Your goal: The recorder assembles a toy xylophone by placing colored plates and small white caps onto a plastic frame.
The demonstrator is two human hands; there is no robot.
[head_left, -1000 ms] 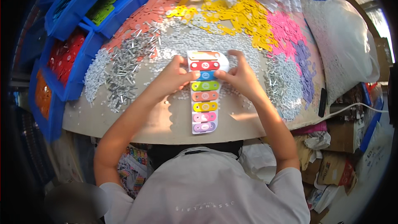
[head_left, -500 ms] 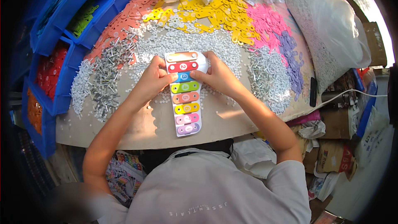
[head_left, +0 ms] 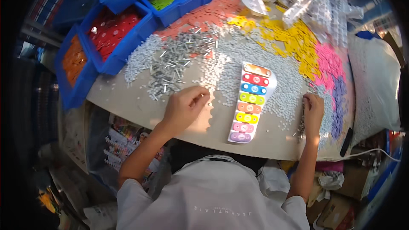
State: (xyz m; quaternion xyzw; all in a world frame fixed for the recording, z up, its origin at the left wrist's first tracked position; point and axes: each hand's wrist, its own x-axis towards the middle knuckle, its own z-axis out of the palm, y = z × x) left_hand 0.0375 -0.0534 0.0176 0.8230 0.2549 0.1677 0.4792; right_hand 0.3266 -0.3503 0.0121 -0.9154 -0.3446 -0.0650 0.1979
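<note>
A toy xylophone with a white base and a row of coloured bars lies on the table between my hands; neither touches it. To its left, my left hand hovers over the tabletop, fingers curled and fingertips together; whatever they hold is too small to make out. My right hand is at the right-hand heap of small white pegs and metal pins, its fingers pinched down at the heap's edge. What they grip is hidden. White caps spread widely beyond the xylophone.
Blue bins with red, orange and green bars stand at the left. Metal pins and white pegs are heaped beside them. Yellow bars, pink bars and white plastic bases lie farther back. A full sack leans at the right.
Both hands have let go of the xylophone, which now lies on the table. My left hand has moved left, my right hand right to the peg heap. The view has shifted.
</note>
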